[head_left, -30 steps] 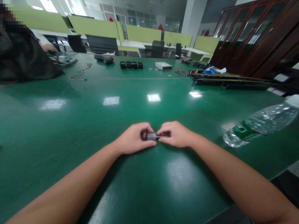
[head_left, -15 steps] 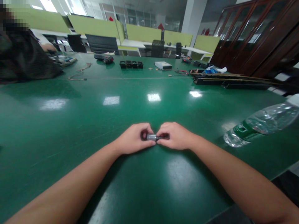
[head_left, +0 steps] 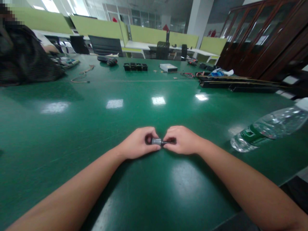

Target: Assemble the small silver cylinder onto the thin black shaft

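Observation:
Between my thumb and fingers, my left hand (head_left: 141, 142) grips a small grey metallic cylinder (head_left: 156, 141), which lies sideways just above or on the green table (head_left: 134, 122); which of the two I cannot tell. At the cylinder's right end, my right hand (head_left: 181, 140) pinches a thin dark rod-like part (head_left: 166, 142). The two look in line and touching or nearly so; fingers hide the exact join. Both hands are close together, thumbs toward me.
A clear plastic bottle with a green label (head_left: 256, 134) lies tilted at the right. Along the far side are black boxy parts (head_left: 135, 66), a white-topped box (head_left: 168, 67), dark strips (head_left: 216, 83) and a cord (head_left: 80, 77). A person in dark clothing (head_left: 26, 57) is at the far left.
My right hand has shifted slightly to the right, so a little more of the dark part shows between the hands. My left hand is almost still.

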{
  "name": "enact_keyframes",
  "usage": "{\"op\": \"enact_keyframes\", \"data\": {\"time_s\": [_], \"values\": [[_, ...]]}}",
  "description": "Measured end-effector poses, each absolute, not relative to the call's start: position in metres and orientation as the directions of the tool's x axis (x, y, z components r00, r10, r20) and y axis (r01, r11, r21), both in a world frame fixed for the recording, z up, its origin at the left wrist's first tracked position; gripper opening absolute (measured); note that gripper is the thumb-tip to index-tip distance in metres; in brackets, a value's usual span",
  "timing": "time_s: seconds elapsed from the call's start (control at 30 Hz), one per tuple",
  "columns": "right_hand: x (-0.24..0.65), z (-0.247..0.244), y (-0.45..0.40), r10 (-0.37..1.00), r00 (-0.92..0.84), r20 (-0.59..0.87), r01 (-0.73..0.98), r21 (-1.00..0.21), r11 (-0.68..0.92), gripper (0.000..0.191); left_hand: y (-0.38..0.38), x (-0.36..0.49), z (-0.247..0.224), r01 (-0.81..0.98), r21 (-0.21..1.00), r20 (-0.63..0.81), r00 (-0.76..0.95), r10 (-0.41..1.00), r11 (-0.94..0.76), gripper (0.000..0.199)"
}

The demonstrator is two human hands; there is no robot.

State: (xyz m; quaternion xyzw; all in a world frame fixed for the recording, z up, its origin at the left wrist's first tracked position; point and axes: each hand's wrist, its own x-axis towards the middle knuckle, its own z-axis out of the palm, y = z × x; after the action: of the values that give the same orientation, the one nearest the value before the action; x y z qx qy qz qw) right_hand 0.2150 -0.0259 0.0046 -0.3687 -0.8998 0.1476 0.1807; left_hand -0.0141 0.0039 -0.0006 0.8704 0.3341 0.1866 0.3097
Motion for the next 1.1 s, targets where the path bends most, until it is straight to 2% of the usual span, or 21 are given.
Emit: {"op": "enact_keyframes", "data": {"time_s": [0.43, 1.1], "values": [[0.223, 0.009, -0.026, 0.742, -0.651, 0.161, 0.637, -0.415, 0.649, 0.011, 0.003, -0.014, 0.001, 0.444, 0.689, 0.127, 0.704, 0.699, -0.572, 0.022], [0.241, 0.017, -0.022, 0.79, -0.613, 0.032, 0.669, -0.512, 0.539, 0.008, 0.003, -0.014, 0.001, 0.479, 0.673, 0.111, 0.688, 0.717, -0.564, 0.024]]}}
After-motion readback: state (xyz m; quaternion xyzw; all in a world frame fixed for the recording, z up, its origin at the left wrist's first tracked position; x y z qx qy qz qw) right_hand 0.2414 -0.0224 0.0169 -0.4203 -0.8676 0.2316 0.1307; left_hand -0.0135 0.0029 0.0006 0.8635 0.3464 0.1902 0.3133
